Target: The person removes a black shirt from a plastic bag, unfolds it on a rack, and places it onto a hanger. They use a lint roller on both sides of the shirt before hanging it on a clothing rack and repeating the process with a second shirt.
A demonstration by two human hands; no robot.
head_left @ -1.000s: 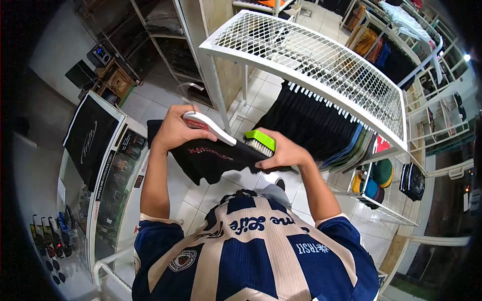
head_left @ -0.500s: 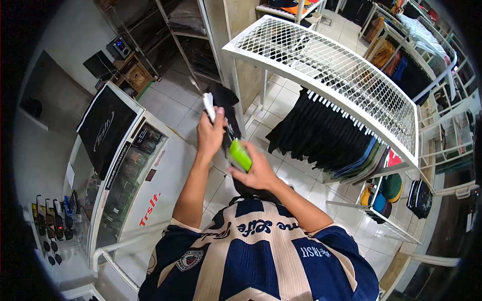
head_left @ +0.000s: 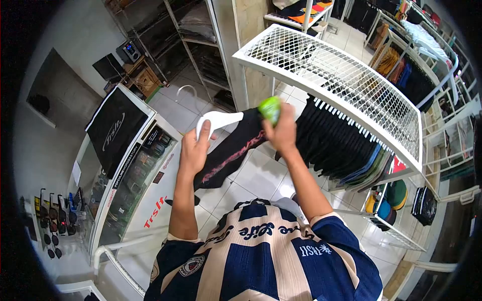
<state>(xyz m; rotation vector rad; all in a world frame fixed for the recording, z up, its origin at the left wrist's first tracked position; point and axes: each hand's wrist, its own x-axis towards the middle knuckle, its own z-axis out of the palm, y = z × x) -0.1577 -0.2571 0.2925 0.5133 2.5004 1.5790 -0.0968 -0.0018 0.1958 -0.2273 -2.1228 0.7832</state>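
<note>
My left hand (head_left: 194, 153) grips a white clothes hanger (head_left: 225, 118) near its neck, and the hook curves away toward the top left. From the hanger hangs a black shirt (head_left: 228, 145) with reddish lettering, turned at an angle over the floor. My right hand (head_left: 282, 133) is closed around a bright green object (head_left: 270, 109), rounded at its end, right at the shirt's far shoulder. Motion blurs the right fingers, and I cannot tell what kind of thing the green object is.
On the right, a white mesh-topped rack (head_left: 341, 80) holds a row of dark shirts (head_left: 336, 143) on hangers. A display case (head_left: 133, 200) with a black cloth (head_left: 118, 128) on top stands at left, near sunglasses (head_left: 53, 220). Caps (head_left: 398, 194) sit on a low right shelf.
The shirt on its hanger has swung from nearly edge-on to face me more broadly, showing its lettering. My right hand has moved up and right with the green object.
</note>
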